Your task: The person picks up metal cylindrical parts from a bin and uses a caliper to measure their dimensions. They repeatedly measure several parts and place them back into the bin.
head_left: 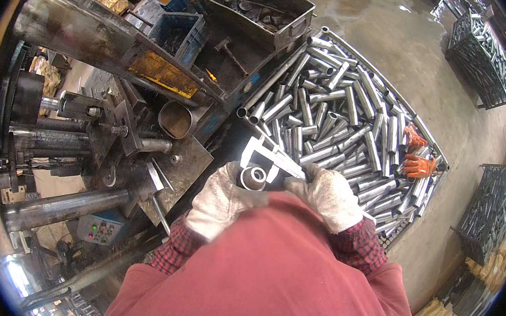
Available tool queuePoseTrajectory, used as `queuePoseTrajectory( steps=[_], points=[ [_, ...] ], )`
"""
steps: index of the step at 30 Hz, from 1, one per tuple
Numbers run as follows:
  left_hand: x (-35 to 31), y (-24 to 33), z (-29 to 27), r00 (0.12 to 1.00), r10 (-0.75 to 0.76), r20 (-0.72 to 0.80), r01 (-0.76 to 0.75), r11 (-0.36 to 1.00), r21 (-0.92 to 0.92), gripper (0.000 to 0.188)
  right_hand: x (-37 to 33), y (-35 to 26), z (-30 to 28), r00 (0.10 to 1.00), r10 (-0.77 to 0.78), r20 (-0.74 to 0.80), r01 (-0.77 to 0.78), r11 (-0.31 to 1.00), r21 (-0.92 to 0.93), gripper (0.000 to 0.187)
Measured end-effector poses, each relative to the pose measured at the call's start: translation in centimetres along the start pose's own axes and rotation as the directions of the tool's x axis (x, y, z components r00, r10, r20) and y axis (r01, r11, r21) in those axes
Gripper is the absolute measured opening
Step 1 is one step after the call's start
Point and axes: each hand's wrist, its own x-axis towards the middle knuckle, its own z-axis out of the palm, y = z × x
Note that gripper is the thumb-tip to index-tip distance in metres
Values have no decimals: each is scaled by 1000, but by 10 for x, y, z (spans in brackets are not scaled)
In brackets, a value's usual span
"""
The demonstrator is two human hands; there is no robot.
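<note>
Close in front of my chest, my left hand (pixel 215 200), in a pale work glove, is closed around a short metal tube (pixel 252 180). The tube's round end faces up, and a narrower ring shows at its top. My right hand (pixel 329 197), gloved the same way, grips a silver caliper (pixel 265 154) by its beam end. The caliper's jaws reach left to just above the tube; whether they touch it I cannot tell. Part of the tube's body is hidden by the left glove.
A large crate (pixel 324 29) full of loose shiny tubes stands ahead to the right, with orange gloves (pixel 418 166) on it. At left is a heavy machine (pixel 66 201) with thick bars. A hammer (pixel 232 56) lies near a metal bin (pixel 307 26). More filled crates (pixel 483 217) stand far right.
</note>
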Motion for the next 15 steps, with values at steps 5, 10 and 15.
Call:
queuePoseTrajectory(
  steps=[5, 10, 15],
  points=[
    [-2, 1, 3, 998, 46, 36, -37, 974, -222, 70, 3, 8, 2, 1000, -10, 20, 10, 1000, 0, 70],
    [-5, 3, 3, 998, 62, 31, -59, 994, -93, 70, 4, 12, 4, 999, -2, 44, 2, 1000, 6, 66],
    [0, -1, -3, 993, -38, 115, 68, 959, -274, 68, 1, 9, 3, 996, 18, 84, -22, 998, 53, 63]
  ],
)
